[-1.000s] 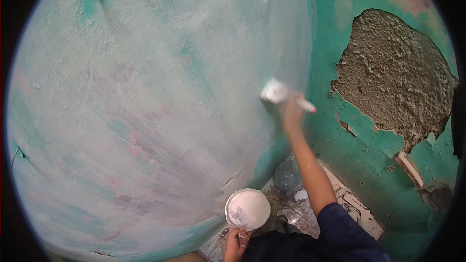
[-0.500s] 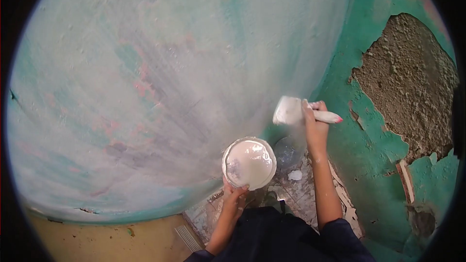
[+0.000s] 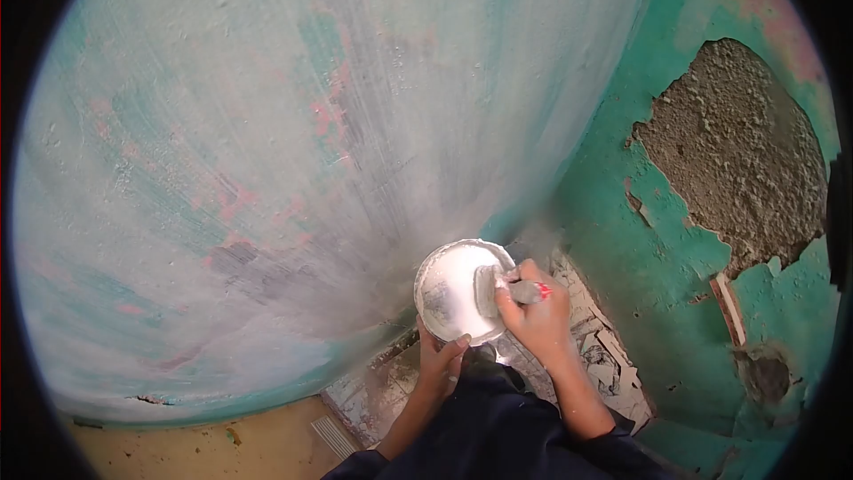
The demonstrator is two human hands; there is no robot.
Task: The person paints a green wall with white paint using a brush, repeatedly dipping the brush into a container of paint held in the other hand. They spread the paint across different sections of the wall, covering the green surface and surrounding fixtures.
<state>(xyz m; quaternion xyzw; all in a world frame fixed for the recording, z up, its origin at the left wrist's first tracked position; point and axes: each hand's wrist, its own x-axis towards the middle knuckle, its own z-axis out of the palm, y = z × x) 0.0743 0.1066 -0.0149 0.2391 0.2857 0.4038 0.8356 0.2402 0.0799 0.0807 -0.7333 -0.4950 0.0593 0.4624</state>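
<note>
A round tub of white paint (image 3: 449,293) is gripped at its lower left rim by my left hand (image 3: 438,360), with the thumb over the edge. My right hand (image 3: 544,316) is closed round the handle of a wide paintbrush (image 3: 487,292). The brush head is over the right part of the tub, at the paint; whether its bristles dip in is hard to tell. Whitish paint streaks cover the green wall (image 3: 267,142) in front of me.
On the right, the green wall (image 3: 604,204) has a large patch of bare rough plaster (image 3: 733,147) and a smaller hole (image 3: 766,378). Broken debris (image 3: 613,364) lies along the floor's right edge. A tan surface (image 3: 195,444) is at the lower left.
My right hand has brought the brush down from beside the wall to the tub. The tub and my left hand have shifted slightly right, and the view has turned a little.
</note>
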